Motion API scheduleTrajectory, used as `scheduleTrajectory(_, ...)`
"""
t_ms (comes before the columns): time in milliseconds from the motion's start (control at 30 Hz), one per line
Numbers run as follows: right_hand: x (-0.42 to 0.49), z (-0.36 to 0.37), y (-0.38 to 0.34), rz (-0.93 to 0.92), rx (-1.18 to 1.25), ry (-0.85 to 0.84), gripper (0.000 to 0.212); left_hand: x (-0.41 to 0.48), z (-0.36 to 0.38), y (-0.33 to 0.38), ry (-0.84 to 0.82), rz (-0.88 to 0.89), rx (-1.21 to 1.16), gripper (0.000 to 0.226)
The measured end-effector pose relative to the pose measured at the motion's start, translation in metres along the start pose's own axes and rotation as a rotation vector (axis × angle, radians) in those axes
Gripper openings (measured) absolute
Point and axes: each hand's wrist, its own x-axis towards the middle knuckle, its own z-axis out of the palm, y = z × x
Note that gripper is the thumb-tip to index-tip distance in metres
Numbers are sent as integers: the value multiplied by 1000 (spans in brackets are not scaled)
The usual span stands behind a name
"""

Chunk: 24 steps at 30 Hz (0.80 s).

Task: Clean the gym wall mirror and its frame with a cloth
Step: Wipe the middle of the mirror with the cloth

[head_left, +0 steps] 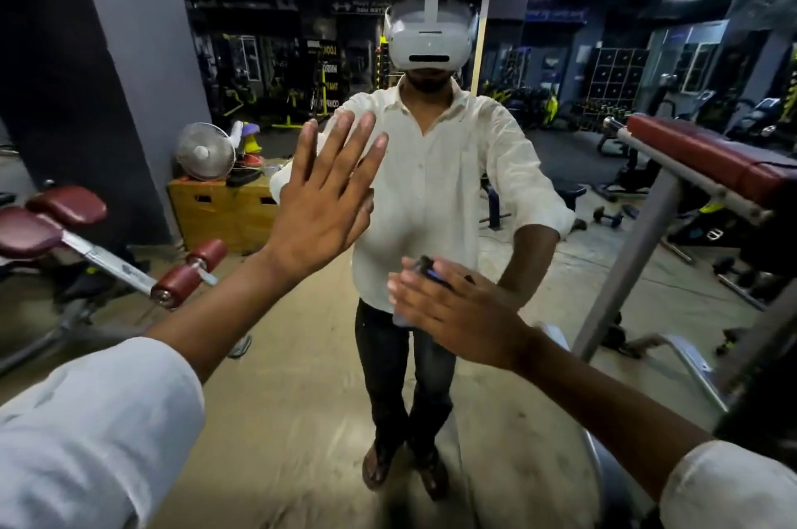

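Observation:
The wall mirror (539, 67) fills the view ahead and reflects a person in a white shirt and a headset. My left hand (321, 205) is raised at chest height with its fingers straight and spread, palm flat towards the glass and meeting its own reflection. My right hand (453, 313) is lower and to the right, its fingers straight and pressing a cloth (425, 267) against the glass. Only a dark blue edge of the cloth shows above the fingers, and a pale bit below them. A pale vertical strip (479, 32) runs down the mirror.
A gym bench with a red pad (711, 157) on a grey metal frame stands close on the right. On the left are maroon roller pads (189, 274) on a machine arm. The glass shows a wooden box (224, 213), a fan (205, 151) and weight racks.

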Motion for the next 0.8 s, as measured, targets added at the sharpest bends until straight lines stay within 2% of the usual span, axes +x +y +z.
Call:
scheduleTrajectory(67, 4, -10, 18, -26, -17, -34, 56, -1, 1, -2, -13, 15, 3, 67)
scheduleTrajectory(100, 9, -16, 32, 17, -42, -5, 55, -1, 2, -3, -17, 17, 3, 67)
scheduleTrajectory(200, 19, -24, 54, 326, -69, 137, 51, -1, 3, 0, -9, 6, -6, 67)
scheduleTrajectory(233, 21, -23, 47, 354, -80, 144, 51, -1, 3, 0, -9, 5, -7, 67)
scheduleTrajectory(267, 20, -20, 34, 300, -96, 118, 52, -1, 3, 0, -12, 5, -11, 67)
scheduleTrajectory(367, -4, -5, -3, -144, -89, -80, 57, 0, 0, -1, -5, 12, -37, 67)
scheduleTrajectory(433, -7, -11, 13, -227, -105, -119, 60, 6, -3, -8, 26, 34, -75, 61)
scheduleTrajectory(467, -1, -19, 29, -204, -101, -107, 60, 11, -6, -12, 46, 54, -83, 55)
scheduleTrajectory(533, 17, -42, 74, -36, -75, -37, 61, 28, -12, -20, 68, 107, -73, 45)
scheduleTrajectory(633, 39, -72, 135, 352, -53, 81, 66, 66, -18, -24, 98, 150, -62, 51)
scheduleTrajectory(667, 44, -78, 143, 429, -41, 98, 69, 80, -18, -24, 104, 148, -67, 55)
scheduleTrajectory(700, 48, -80, 145, 417, -39, 96, 70, 94, -19, -22, 110, 143, -69, 58)
scheduleTrajectory(800, 44, -78, 153, 38, -71, 37, 62, 132, -20, -18, 126, 146, -46, 66)
